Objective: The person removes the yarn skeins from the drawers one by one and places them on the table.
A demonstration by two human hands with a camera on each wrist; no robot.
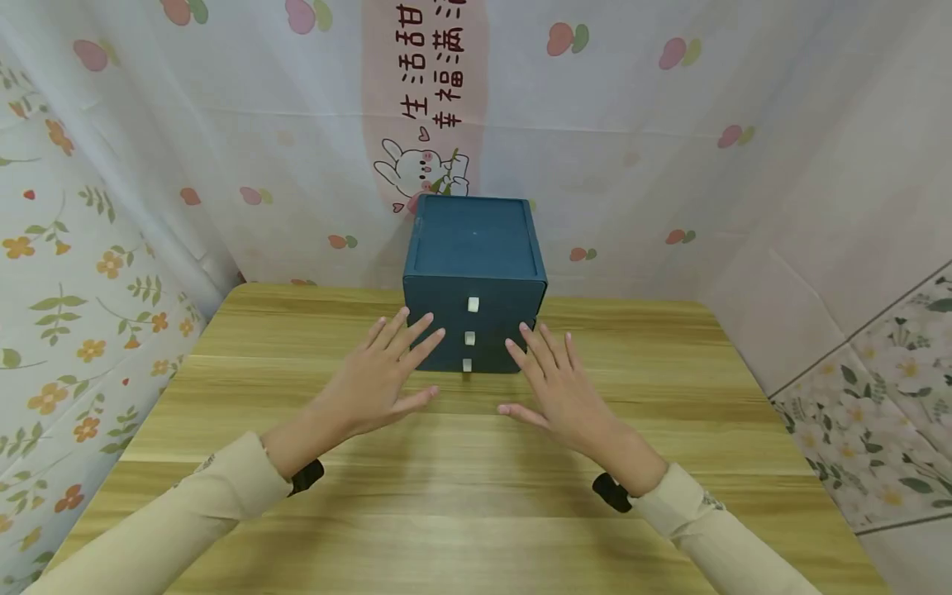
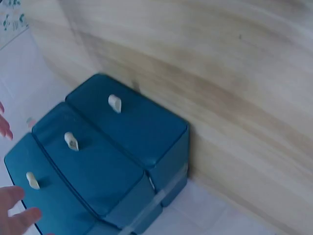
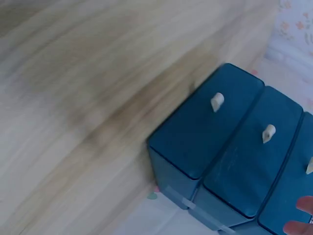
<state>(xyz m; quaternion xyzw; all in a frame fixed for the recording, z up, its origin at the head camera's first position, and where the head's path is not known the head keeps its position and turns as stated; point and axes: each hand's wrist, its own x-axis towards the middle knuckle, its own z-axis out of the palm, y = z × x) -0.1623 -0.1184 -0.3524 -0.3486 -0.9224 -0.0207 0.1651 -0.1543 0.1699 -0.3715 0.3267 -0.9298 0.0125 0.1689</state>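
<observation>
A dark blue drawer box (image 1: 476, 240) stands at the back of the wooden table, its three drawer fronts facing me. Each front has a small white knob (image 1: 473, 304). My left hand (image 1: 372, 376) hovers before the box's left side, palm down with fingers spread, holding nothing. On the other side my right hand (image 1: 568, 401) is spread in the same way, also holding nothing. In the left wrist view, fingertips (image 2: 24, 218) show near the top drawer. The right wrist view catches fingertips (image 3: 299, 227) at its lower right edge. All three drawers look closed.
The wooden table (image 1: 476, 529) extends from the box toward me. Behind it hangs a white curtain (image 1: 610, 149) with fruit prints and a rabbit. Flowered cloth (image 1: 82, 330) hangs on the left, with another flowered panel (image 1: 885, 413) on the right.
</observation>
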